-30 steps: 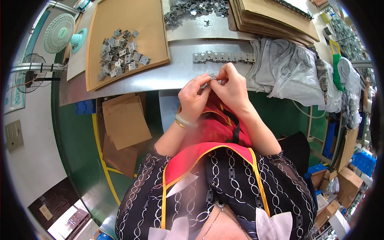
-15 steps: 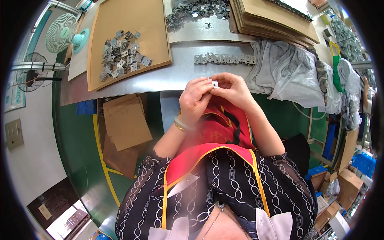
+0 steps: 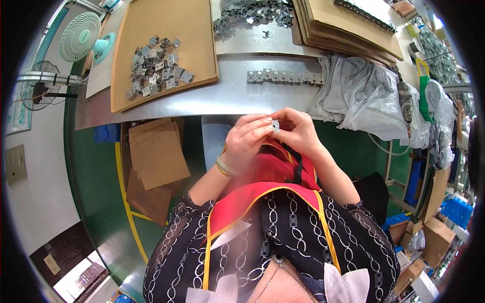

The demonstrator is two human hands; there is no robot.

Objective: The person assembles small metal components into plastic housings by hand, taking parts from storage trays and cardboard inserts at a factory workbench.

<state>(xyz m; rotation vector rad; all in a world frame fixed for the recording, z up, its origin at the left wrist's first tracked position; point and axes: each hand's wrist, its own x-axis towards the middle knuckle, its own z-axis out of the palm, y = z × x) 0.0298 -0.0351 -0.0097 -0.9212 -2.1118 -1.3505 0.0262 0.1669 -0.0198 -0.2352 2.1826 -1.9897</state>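
A small silvery metal bracket (image 3: 275, 126) sits between my two hands, just off the bench's front edge and above my lap. My left hand (image 3: 248, 135) pinches it from one side, fingers bent and pressed together. From the other side my right hand (image 3: 298, 130) grips it between thumb and fingers. Part of the bracket is covered by my fingertips. Beyond my hands, a row of similar metal brackets (image 3: 285, 76) lies on the steel bench (image 3: 230, 96). A loose pile of metal pieces (image 3: 160, 68) rests in a shallow cardboard tray (image 3: 189, 25) to the left.
Small dark metal parts (image 3: 252, 19) are heaped at the back of the bench. Stacked cardboard sheets (image 3: 348, 30) stand at back right, with grey cloth (image 3: 361, 93) and a power screwdriver (image 3: 405, 103) before them. A green fan (image 3: 81, 38) is at far left.
Both hands, with the bracket, have come down slightly toward me, away from the bench edge. More of the bracket's flat face shows between the fingers now.
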